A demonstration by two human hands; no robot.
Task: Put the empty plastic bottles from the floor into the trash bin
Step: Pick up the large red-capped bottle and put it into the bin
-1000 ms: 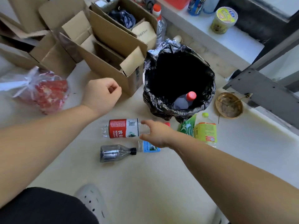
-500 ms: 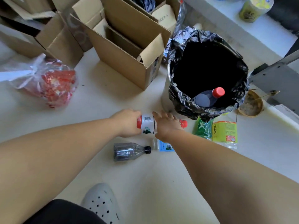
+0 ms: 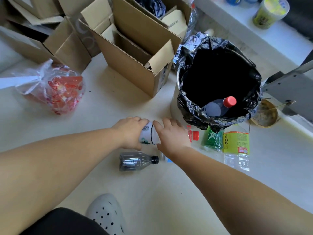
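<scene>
A clear bottle with a red and white label and a red cap [image 3: 150,134] lies on the pale floor. My left hand [image 3: 129,133] grips its bottom end and my right hand [image 3: 171,135] wraps its neck end. Just below lies a dark-tinted bottle with a black cap [image 3: 135,161]. A blue-labelled bottle [image 3: 166,159] is mostly hidden under my right wrist. To the right lie a green-labelled bottle [image 3: 212,138] and a yellow-green-labelled bottle [image 3: 237,146]. The trash bin with a black liner [image 3: 188,106] stands behind them and holds a red-capped bottle [image 3: 218,106].
Open cardboard boxes [image 3: 135,53] stand left of the bin. A clear bag with red contents [image 3: 55,89] lies at the left. A round brass dish [image 3: 265,114] sits right of the bin, below a grey metal bracket [image 3: 291,83]. My grey perforated shoe [image 3: 105,214] is at the bottom.
My left hand came down from above the floor and took hold of the red-labelled bottle's bottom end. My right hand closed on its neck end. The view moved nearer the floor.
</scene>
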